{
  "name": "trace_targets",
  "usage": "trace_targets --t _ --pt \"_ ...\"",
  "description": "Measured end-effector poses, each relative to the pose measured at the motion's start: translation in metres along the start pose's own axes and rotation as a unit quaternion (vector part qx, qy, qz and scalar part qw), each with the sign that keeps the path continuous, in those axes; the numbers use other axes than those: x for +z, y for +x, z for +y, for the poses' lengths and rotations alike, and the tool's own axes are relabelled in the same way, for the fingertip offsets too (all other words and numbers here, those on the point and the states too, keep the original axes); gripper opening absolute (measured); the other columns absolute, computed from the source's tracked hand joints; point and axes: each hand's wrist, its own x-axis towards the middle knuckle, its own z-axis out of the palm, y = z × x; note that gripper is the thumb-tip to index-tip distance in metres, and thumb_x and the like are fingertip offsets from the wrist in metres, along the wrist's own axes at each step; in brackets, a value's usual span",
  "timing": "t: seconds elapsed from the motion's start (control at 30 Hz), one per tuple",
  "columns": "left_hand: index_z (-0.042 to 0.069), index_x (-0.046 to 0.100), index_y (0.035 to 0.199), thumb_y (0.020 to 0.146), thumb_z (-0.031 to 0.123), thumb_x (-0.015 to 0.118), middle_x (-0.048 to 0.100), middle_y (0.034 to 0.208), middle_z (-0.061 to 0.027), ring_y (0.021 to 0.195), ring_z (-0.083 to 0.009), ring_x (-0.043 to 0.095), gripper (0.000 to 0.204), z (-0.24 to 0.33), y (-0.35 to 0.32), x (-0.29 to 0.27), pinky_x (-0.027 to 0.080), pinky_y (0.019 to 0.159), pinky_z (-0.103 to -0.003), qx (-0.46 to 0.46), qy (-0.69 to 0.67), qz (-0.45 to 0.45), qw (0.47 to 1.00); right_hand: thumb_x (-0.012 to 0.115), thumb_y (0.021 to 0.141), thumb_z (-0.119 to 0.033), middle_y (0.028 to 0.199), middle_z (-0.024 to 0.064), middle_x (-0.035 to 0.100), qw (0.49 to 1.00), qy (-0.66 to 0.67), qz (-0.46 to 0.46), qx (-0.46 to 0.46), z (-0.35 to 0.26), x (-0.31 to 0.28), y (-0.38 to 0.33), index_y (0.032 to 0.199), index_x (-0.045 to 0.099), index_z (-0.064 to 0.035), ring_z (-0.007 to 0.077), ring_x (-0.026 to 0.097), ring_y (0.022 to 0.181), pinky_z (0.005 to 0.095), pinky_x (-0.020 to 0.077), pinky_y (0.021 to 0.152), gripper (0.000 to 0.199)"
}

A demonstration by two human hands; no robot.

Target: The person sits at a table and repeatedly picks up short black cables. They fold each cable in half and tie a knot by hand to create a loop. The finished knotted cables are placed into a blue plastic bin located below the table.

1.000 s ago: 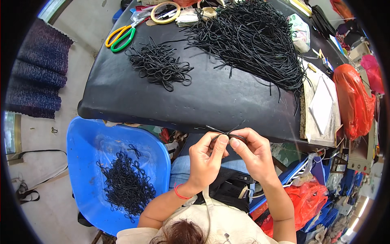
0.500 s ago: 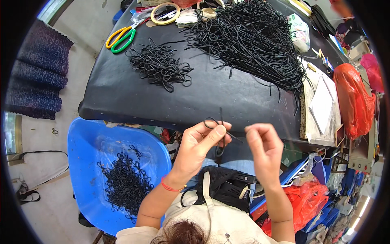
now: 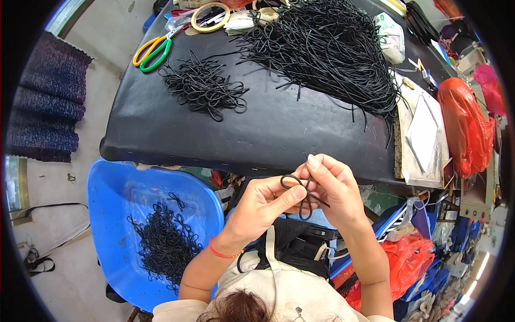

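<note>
Head view, centre frame: fingers (image 3: 292, 194) of left hand (image 3: 257, 206) and right hand (image 3: 332, 188) pinch a thin black cord (image 3: 301, 189) into loops below the black surface (image 3: 257, 134), seemingly light, limp, best gripped at its crossing.

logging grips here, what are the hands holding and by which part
Both hands, left hand and right hand, pinch one short black cord at the crossing of its loop, thumbs and fingertips together.

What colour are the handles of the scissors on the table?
Yellow and green, on the scissors, seen in the head view.
</note>
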Motion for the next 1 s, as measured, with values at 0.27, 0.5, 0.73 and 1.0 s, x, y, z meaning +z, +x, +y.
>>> trace_targets --t 0.27,0.5,0.73,1.0 --pt "0.001 0.058 0.104 0.089 0.012 0.055 0.062 0.091 -0.005 0.083 -0.0123 0.061 0.019 -0.022 0.011 -0.004 0.053 0.076 -0.025 0.09 -0.132 0.115 0.98 0.045 0.094 -0.031 0.105 0.0095 0.059 0.988 -0.1 0.073 -0.096 0.012 0.002 -0.013 0.117 0.051 0.0007 0.0118 0.056 0.093 0.0242 0.0434 0.08 0.04" --pt "-0.004 0.057 0.104 0.087 0.004 0.056 0.063 0.095 -0.0113 0.084 -0.015 0.062 0.019 -0.015 0.006 0.004 0.053 0.077 -0.027 0.052 0.018 0.071 0.996 0.06 0.086 -0.012 0.079 0.0029 0.061 0.951 -0.217 0.117 -0.186 0.015 -0.003 -0.009 0.089 0.06 0.0014 0.0067 0.056 0.077 0.0214 0.0451 0.067 0.014" --pt "-0.004 0.06 0.101 0.086 0.003 0.057 0.065 0.086 -0.0088 0.076 -0.0124 0.063 0.017 -0.032 0.005 0.013 0.053 0.07 -0.025 0.1 0.131 0.115 0.98 0.062 0.08 -0.004 0.071 0.0074 0.055 0.864 -0.362 0.197 -0.288 0.017 -0.002 -0.004 0.079 0.057 0.0023 0.0136 0.054 0.06 0.0255 0.0425 0.057 0.008" --pt "-0.002 0.056 0.105 0.087 0.006 0.057 0.064 0.09 -0.0121 0.078 -0.014 0.063 0.02 -0.023 0.013 0.005 0.052 0.069 -0.024 0.095 0.027 0.081 0.992 0.06 0.088 -0.021 0.079 0.0016 0.058 0.942 -0.201 0.173 -0.204 -0.005 -0.005 -0.003 0.089 0.06 0.0001 0.0073 0.053 0.069 0.0215 0.0438 0.063 0.021"
